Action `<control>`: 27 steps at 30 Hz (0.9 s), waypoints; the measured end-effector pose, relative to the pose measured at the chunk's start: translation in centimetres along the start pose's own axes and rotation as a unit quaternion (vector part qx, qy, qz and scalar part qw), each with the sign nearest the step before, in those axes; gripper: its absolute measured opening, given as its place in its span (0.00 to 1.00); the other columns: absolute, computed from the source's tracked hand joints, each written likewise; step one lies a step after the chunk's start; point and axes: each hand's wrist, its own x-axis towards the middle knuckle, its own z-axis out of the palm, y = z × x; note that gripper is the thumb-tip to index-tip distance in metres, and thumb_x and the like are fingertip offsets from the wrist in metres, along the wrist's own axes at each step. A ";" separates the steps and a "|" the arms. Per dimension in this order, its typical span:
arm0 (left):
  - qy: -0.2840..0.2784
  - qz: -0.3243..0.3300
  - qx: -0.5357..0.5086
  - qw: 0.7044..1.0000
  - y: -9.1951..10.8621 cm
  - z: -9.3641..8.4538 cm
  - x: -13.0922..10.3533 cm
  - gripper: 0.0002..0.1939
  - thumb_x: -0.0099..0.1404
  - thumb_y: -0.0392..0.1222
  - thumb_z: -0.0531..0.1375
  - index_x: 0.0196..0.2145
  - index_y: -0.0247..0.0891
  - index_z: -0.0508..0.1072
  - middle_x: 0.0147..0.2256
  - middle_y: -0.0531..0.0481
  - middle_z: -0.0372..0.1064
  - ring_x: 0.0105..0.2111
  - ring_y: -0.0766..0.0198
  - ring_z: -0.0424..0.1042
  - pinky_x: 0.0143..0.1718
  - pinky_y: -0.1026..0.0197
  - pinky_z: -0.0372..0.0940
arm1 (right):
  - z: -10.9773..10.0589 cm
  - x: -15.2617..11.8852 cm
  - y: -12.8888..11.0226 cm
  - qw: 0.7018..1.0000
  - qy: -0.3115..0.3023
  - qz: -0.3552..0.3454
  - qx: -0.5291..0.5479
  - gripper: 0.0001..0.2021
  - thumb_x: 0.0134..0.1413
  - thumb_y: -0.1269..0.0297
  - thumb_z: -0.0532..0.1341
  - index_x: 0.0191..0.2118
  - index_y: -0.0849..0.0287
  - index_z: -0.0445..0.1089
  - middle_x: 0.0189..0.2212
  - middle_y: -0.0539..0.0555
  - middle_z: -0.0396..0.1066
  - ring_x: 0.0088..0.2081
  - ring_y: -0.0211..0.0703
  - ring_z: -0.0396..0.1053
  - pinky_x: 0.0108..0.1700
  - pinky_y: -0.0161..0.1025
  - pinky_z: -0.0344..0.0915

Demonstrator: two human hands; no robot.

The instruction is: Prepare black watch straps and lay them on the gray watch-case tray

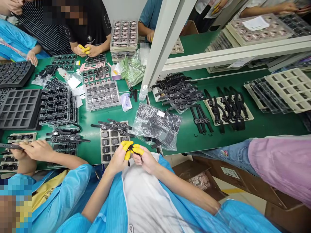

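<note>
Close to my body, at the table's front edge, my left hand (122,156) and my right hand (145,158) meet, both with yellow finger covers. Pinched between them is a small black part (130,148), mostly hidden by the fingers; a dark end hangs below my left fingers. Just beyond my left hand lies a cream tray (102,158) with square dark pieces in its compartments. Several black watch straps (116,127) lie across the tray's far end. A clear plastic bag (157,124) of black parts rests to the right of the tray.
Stacked trays (100,95) and a small bottle (143,93) stand farther back. A white frame post (161,42) rises beyond the bag. Black watches (179,92) are piled at right. Co-workers' hands (39,150) work at left and across the table; a person in pink stands at right.
</note>
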 end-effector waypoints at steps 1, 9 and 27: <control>-0.015 -0.002 -0.005 1.000 0.2 -0.3 0.1 0.26 0.75 0.33 0.49 0.68 0.42 0.61 0.57 0.39 0.66 0.58 0.54 0.69 0.60 0.50 0.68 | 0.0 0.1 0.0 1.000 0.006 0.000 -0.003 0.21 0.49 0.52 0.70 0.32 0.54 0.57 0.15 0.38 0.52 0.17 0.29 0.42 0.20 0.31 0.39; -0.109 -0.029 0.161 0.981 0.6 -1.6 0.5 0.20 0.71 0.39 0.55 0.59 0.36 0.71 0.49 0.37 0.70 0.52 0.46 0.70 0.53 0.42 0.72 | -0.5 0.3 0.0 0.995 0.031 0.061 -0.070 0.22 0.46 0.50 0.69 0.32 0.54 0.56 0.15 0.37 0.49 0.18 0.28 0.38 0.20 0.30 0.36; -0.175 -0.178 0.282 0.926 -13.6 -8.6 0.3 0.08 0.72 0.38 0.57 0.45 0.40 0.76 0.43 0.41 0.77 0.47 0.51 0.76 0.51 0.54 0.68 | -5.0 8.8 -0.2 0.562 0.024 -0.076 -0.823 0.15 0.73 0.62 0.51 0.44 0.60 0.74 0.46 0.58 0.74 0.39 0.44 0.73 0.42 0.38 0.64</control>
